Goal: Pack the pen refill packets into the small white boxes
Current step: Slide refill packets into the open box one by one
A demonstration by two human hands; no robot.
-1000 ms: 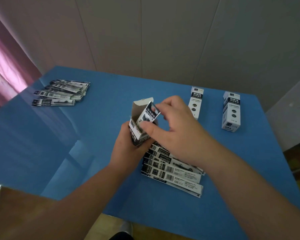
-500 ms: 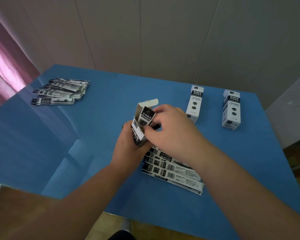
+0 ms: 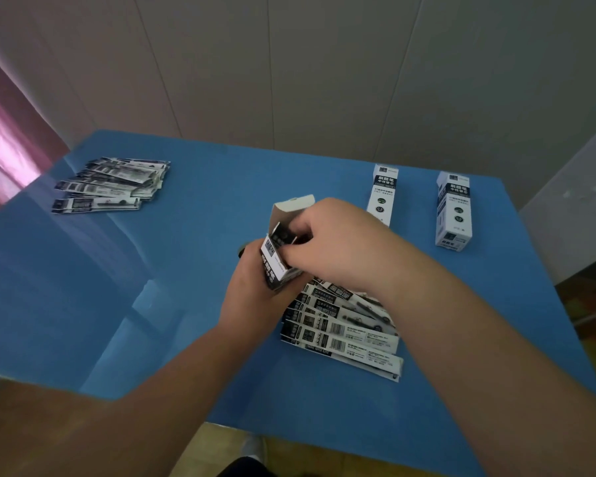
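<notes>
Pushing refill packets down into the open box

The left hand point(image 3: 255, 290) grips the open box point(image 3: 278, 251) at counter centre; the right hand point(image 3: 338, 246) pinches packets point(image 3: 284, 234) at its mouth. Better to press them straight down, box steady, flap clear. Spare packets point(image 3: 344, 325) lie at 5 o'clock.

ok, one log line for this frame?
left hand: holds open box | right hand: pushing packet into box | loose packets: on table
</notes>
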